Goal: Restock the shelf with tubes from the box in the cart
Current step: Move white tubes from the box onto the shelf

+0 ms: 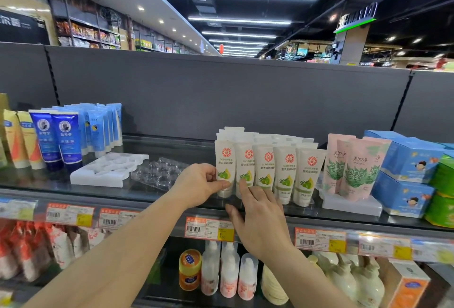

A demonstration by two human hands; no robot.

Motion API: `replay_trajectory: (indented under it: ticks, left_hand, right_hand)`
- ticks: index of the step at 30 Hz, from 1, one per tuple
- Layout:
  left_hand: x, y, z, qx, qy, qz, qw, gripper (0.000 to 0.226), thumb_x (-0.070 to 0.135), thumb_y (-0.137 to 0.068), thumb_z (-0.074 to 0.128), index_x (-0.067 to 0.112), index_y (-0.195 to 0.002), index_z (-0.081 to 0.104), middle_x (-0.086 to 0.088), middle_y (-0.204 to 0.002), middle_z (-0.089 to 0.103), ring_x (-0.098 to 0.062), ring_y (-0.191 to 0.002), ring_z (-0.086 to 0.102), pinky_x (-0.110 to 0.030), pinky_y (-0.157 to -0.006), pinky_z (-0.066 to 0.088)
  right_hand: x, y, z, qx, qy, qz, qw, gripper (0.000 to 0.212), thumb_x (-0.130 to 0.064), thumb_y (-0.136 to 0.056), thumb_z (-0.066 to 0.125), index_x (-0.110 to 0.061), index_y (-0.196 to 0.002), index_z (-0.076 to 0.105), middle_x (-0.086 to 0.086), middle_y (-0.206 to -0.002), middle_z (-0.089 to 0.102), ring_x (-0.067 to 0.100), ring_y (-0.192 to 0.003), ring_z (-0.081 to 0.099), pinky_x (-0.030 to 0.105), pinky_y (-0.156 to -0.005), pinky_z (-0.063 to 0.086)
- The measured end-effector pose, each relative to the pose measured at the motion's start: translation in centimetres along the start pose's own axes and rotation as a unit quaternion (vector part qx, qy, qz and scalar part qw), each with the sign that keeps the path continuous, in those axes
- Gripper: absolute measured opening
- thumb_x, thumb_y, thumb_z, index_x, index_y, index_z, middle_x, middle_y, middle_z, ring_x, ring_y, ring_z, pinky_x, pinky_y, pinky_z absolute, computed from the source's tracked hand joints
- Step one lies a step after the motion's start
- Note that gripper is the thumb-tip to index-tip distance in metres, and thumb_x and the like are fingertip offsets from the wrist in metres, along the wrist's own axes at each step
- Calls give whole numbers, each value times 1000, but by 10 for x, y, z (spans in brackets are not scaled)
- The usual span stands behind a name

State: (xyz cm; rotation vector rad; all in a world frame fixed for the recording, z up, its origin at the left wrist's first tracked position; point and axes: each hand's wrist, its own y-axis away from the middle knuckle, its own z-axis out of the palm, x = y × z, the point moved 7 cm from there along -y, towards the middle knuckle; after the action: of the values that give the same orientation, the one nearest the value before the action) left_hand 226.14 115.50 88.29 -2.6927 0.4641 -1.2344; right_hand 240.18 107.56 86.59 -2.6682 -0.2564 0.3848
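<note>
My right hand [258,219] lay nearest, fingers straight, a fingertip touching the second white tube [246,168] on the shelf [152,197]. My left hand [199,184] pinched the first tube [224,167] low down. Both tubes stood upright in the front row, more behind.

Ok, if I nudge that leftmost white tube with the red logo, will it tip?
Probably: the leftmost white tube with the red logo stands tall on its narrow cap. The left hand pinching it should steady it. It looks light, and neighbouring white tubes may topple together.
</note>
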Motion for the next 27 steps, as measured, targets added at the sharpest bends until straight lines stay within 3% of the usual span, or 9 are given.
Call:
replay_trajectory:
  ticks: [7,12,15,20,27]
  left_hand:
    - [-3,2,-2,10,-28,-24,999,26,41,-83,71,31,-106,65,16,-103,69,3,-90,63,-33,-89,54]
    - [-4,18,-16,52,-49,-39,997,50,47,-82,68,24,-125,58,10,-115,66,-5,-103,60,-35,-96,49]
    - [-11,34,-28,76,-72,-45,994,50,47,-85,66,24,-128,57,8,-121,65,-4,-109,58,-32,-100,46]
    - [-26,66,-60,101,-161,-49,981,45,51,-89,57,27,-128,58,11,-128,61,-7,-115,55,-33,-101,44]
    - [-63,126,-129,102,-204,-70,971,48,46,-92,56,28,-136,52,9,-137,56,-11,-125,50,-37,-107,40]
  right_hand:
    - [2,0,1,-2,-3,-1,1000,66,-56,-97,31,-25,-153,15,-5,-150,34,17,-140,24,35,-116,19]
    - [2,1,-1,34,-67,21,997,61,-54,-96,37,-27,-149,29,-6,-145,43,16,-137,31,35,-113,23]
    - [-14,-1,3,55,-134,21,989,56,-49,-95,44,-27,-145,39,-7,-145,45,14,-138,33,37,-113,24]
    - [-58,-8,23,3,-174,9,985,53,-50,-97,40,-27,-145,38,-7,-139,49,14,-133,37,38,-110,29]
    - [-144,-17,32,-47,-128,-27,990,48,-45,-98,41,-23,-141,45,1,-134,53,23,-126,43,42,-105,37]
